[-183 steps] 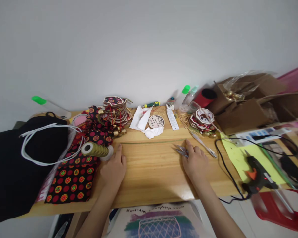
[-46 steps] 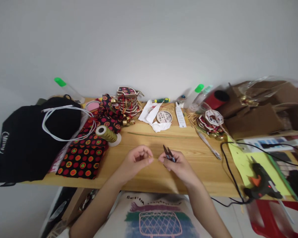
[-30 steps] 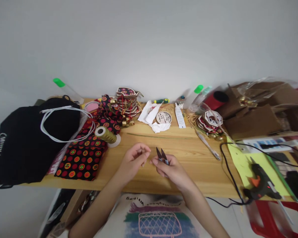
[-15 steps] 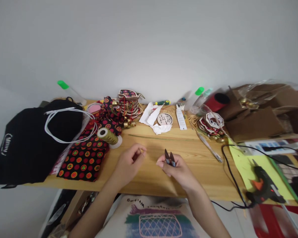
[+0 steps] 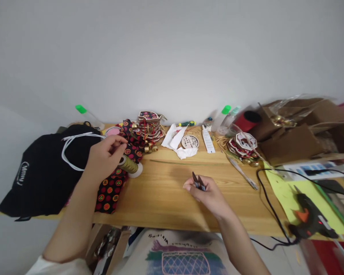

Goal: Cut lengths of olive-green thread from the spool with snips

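A home craft bench is shown: a wooden table point(image 5: 172, 206) is crowded with patterned fabric point(image 5: 110, 189), thread spool point(image 5: 130, 166), bell ornaments point(image 5: 147, 128) at twelve o'clock, glue gun point(image 5: 311, 219) at three.

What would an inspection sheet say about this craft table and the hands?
Surface: wooden table, bare in the middle.
Job's things: gold thread spool lying on its side; thread snips.
Clutter: patterned fabric, black bag, stacked ornaments, tissue, cardboard boxes.
Hands: left hand at the spool's end; right hand holds the snips.
Cables: black cord running to the glue gun.
Surroundings: plain wall.
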